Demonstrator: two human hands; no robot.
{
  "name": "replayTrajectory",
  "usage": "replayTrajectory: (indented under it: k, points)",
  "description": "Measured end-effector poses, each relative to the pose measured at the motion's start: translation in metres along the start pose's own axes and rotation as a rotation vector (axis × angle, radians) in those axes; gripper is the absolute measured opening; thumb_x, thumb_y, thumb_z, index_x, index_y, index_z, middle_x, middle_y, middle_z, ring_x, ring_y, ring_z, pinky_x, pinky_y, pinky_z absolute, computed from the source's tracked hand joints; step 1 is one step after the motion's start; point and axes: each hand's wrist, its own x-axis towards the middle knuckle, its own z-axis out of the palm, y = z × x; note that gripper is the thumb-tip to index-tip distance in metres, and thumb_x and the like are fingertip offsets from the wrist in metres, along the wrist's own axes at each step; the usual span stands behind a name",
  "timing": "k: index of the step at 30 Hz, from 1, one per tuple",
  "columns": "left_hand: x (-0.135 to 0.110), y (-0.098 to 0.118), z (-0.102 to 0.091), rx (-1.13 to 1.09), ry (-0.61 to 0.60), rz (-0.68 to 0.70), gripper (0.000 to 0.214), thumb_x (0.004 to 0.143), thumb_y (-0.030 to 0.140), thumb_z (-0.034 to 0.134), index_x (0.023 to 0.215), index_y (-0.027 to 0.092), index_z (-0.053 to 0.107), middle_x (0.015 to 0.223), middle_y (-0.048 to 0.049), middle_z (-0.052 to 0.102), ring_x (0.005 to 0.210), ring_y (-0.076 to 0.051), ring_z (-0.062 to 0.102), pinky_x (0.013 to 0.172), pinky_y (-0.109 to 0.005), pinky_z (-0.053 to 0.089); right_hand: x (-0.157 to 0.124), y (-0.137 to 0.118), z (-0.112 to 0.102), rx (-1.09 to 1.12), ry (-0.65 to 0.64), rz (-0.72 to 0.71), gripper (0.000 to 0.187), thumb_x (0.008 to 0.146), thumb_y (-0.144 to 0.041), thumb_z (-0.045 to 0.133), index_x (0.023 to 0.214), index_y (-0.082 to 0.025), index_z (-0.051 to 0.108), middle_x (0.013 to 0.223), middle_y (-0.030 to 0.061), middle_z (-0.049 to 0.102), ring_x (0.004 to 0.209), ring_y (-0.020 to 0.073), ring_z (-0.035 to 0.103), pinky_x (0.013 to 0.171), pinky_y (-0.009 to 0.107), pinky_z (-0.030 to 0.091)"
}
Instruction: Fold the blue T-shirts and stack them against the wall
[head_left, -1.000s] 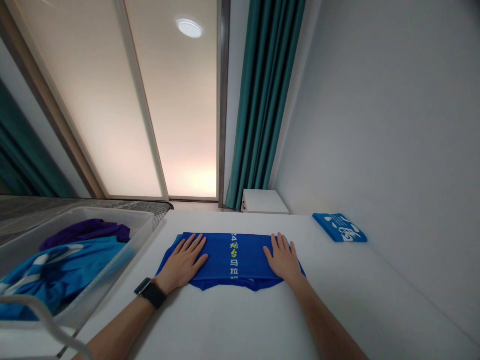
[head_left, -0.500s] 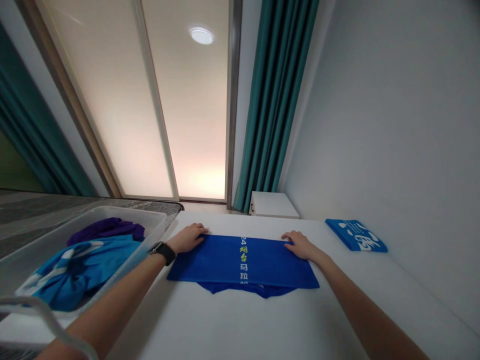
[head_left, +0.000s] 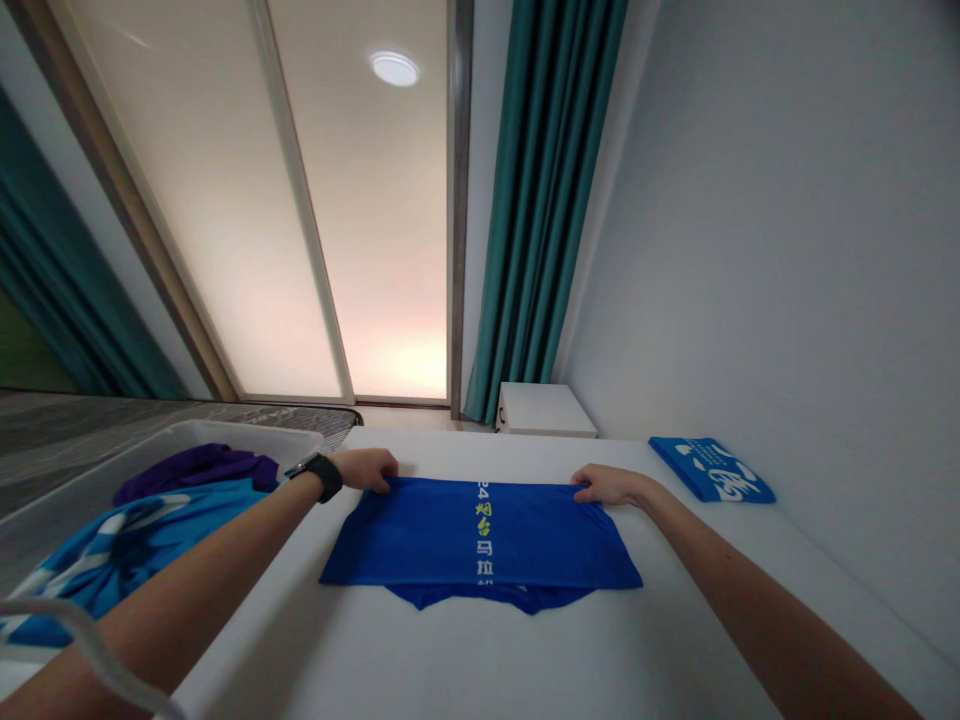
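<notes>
A dark blue shirt (head_left: 420,535), folded into a wide flat band, lies in front of me on the white table (head_left: 450,670). White and yellow characters run down its middle, and a scalloped part of the cloth pokes out under the near edge. At its far left corner my left hand (head_left: 367,470), with a black watch on the wrist, pinches the fabric. My right hand (head_left: 604,485) grips the far right corner, fingers curled over the edge. Between the two hands the far edge is pulled straight.
A translucent bin (head_left: 187,430) on the left holds a purple garment (head_left: 199,472) and a blue-and-white garment (head_left: 150,530). A folded blue garment (head_left: 712,470) with white print lies at the right by the wall. A white cabinet (head_left: 547,410) stands behind the table. A pale cable (head_left: 97,645) crosses the lower left.
Both hands have gone from resting flat on the shirt's far corners to gripping them. The far edge looks slightly lifted and the shirt has shifted a little towards me.
</notes>
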Motion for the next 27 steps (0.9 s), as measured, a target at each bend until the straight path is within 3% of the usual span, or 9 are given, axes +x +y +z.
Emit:
replayTrajectory:
  k: [2,5,9,13,16,19,22,24,27]
  points:
    - [-0.001,-0.002,-0.004,0.011,0.028,-0.004,0.014,0.063,0.024,0.059,0.072,0.020,0.069,0.064,0.0020,0.065,0.061,-0.016,0.059,0.056,-0.024,0.041,0.001,-0.002,-0.006,-0.024,-0.006,0.001,0.006,0.067,-0.021,0.063,0.066,-0.017,0.066,0.061,-0.0026,0.063,0.061,0.0139,0.054,0.057,0.023,0.040]
    - [0.000,-0.002,-0.014,0.035,0.133,-0.001,0.012,0.065,0.023,0.057,0.070,0.020,0.067,0.066,0.0005,0.065,0.065,-0.018,0.060,0.060,-0.025,0.042,0.002,-0.006,-0.019,-0.056,0.084,-0.009,0.006,0.069,-0.020,0.062,0.070,-0.017,0.067,0.067,-0.0008,0.065,0.064,0.0151,0.056,0.059,0.023,0.041]
    - [-0.001,0.004,-0.039,0.062,0.364,-0.028,0.019,0.076,0.024,0.050,0.083,0.017,0.067,0.083,-0.0057,0.067,0.079,-0.021,0.062,0.073,-0.029,0.046,0.002,-0.012,-0.046,-0.102,0.398,-0.018,0.021,0.084,-0.024,0.049,0.093,-0.016,0.066,0.097,0.0082,0.067,0.090,0.0209,0.059,0.081,0.029,0.043]
    - [-0.005,0.016,-0.051,0.050,0.742,-0.020,0.022,0.085,0.024,0.046,0.093,0.016,0.064,0.094,-0.0079,0.064,0.087,-0.021,0.062,0.080,-0.031,0.049,-0.001,-0.015,-0.062,-0.140,0.699,-0.028,0.026,0.090,-0.023,0.041,0.104,-0.016,0.061,0.110,0.0129,0.060,0.106,0.0243,0.053,0.094,0.035,0.038]
    - [-0.008,0.024,-0.029,0.033,0.857,0.030,0.020,0.087,0.022,0.045,0.097,0.017,0.063,0.098,-0.0071,0.063,0.084,-0.019,0.062,0.079,-0.030,0.050,-0.004,-0.012,-0.044,-0.167,0.822,-0.100,0.021,0.087,-0.018,0.044,0.098,-0.017,0.061,0.104,0.0107,0.060,0.101,0.0231,0.054,0.093,0.034,0.040]
    - [-0.010,0.027,0.017,0.037,0.755,0.019,0.022,0.089,0.018,0.044,0.101,0.020,0.062,0.105,-0.0066,0.063,0.089,-0.020,0.064,0.082,-0.031,0.050,-0.008,-0.003,-0.001,-0.210,0.811,-0.110,0.020,0.083,-0.013,0.046,0.095,-0.018,0.061,0.102,0.0092,0.060,0.101,0.0222,0.054,0.093,0.033,0.041]
    - [-0.013,0.023,0.059,0.046,0.620,-0.001,0.025,0.086,0.012,0.044,0.101,0.022,0.062,0.109,-0.0061,0.063,0.095,-0.021,0.065,0.084,-0.031,0.051,-0.013,0.007,0.044,-0.242,0.709,-0.069,0.022,0.081,-0.010,0.046,0.095,-0.020,0.060,0.107,0.0080,0.061,0.104,0.0216,0.054,0.093,0.033,0.041]
    - [-0.014,0.019,0.075,0.042,0.616,-0.008,0.024,0.087,0.013,0.044,0.100,0.022,0.062,0.110,-0.0061,0.064,0.099,-0.022,0.065,0.087,-0.032,0.050,-0.016,0.013,0.062,-0.240,0.669,-0.051,0.024,0.081,-0.009,0.046,0.097,-0.020,0.060,0.107,0.0074,0.062,0.104,0.0217,0.055,0.091,0.034,0.042]
    - [-0.016,0.015,0.081,0.040,0.624,-0.008,0.024,0.088,0.014,0.043,0.100,0.022,0.062,0.112,-0.0062,0.064,0.100,-0.023,0.065,0.086,-0.033,0.051,-0.017,0.017,0.069,-0.236,0.668,-0.041,0.024,0.082,-0.010,0.045,0.097,-0.020,0.060,0.107,0.0072,0.063,0.104,0.0220,0.056,0.090,0.035,0.042]
